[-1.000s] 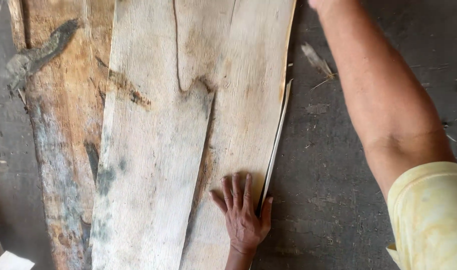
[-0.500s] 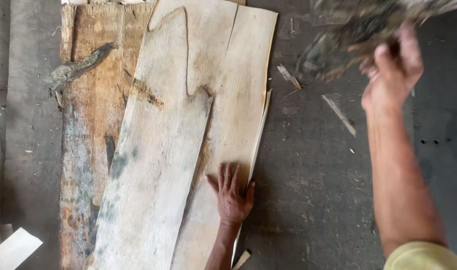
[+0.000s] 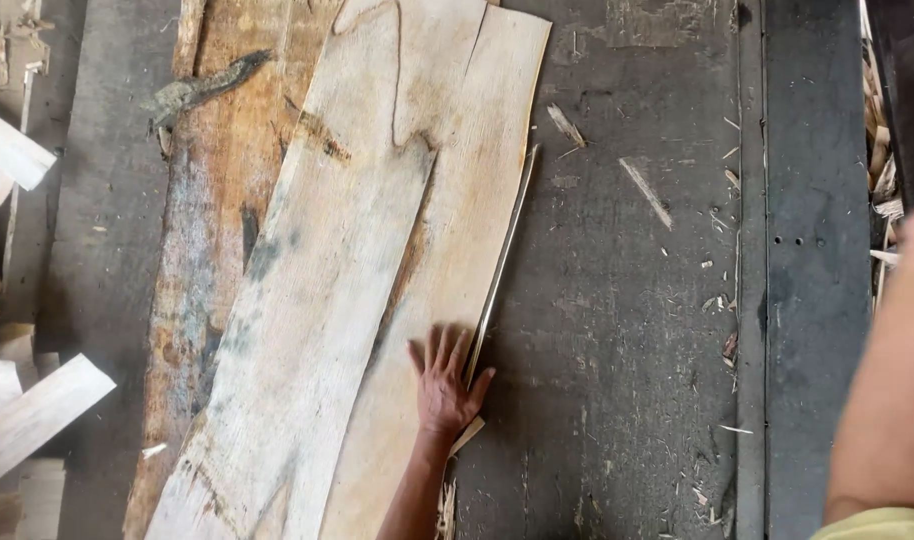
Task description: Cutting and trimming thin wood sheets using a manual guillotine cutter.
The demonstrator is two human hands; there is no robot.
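Left hand [image 3: 445,382] lies flat, palm down, fingers spread wide, on the lower right edge of a pale thin sheet of wood veneer [image 3: 457,250]; it presses, grasping nothing. Fingers point toward 12 o'clock, the forearm enters from 6 o'clock.

The veneer sheet is long, light tan, with fine straight grain, running from about 7 o'clock up to 1 o'clock across the frame centre. A second pale veneer sheet [image 3: 317,300] overlaps it on the left, with grey-black smudges low down, a dark wavy crack near its top and a brownish streak at 11 o'clock. Under both lies a darker reddish-brown rough sheet [image 3: 212,250], stained grey-blue, with a ragged bark-like strip at its upper left.

A thin narrow sliver [image 3: 502,265] stands off the right edge of the pressed sheet, just beside the fingertips and running up toward 1 o'clock.

Only the right arm [image 3: 892,400] shows, at 4 o'clock, bare and blurred, with a yellow sleeve edge at the bottom; the right hand is out of frame, grip unseen.

All sits on a dark grey worn work surface [image 3: 617,350] littered with small splinters. Pale offcut strips [image 3: 32,420] lie at 8 to 10 o'clock.
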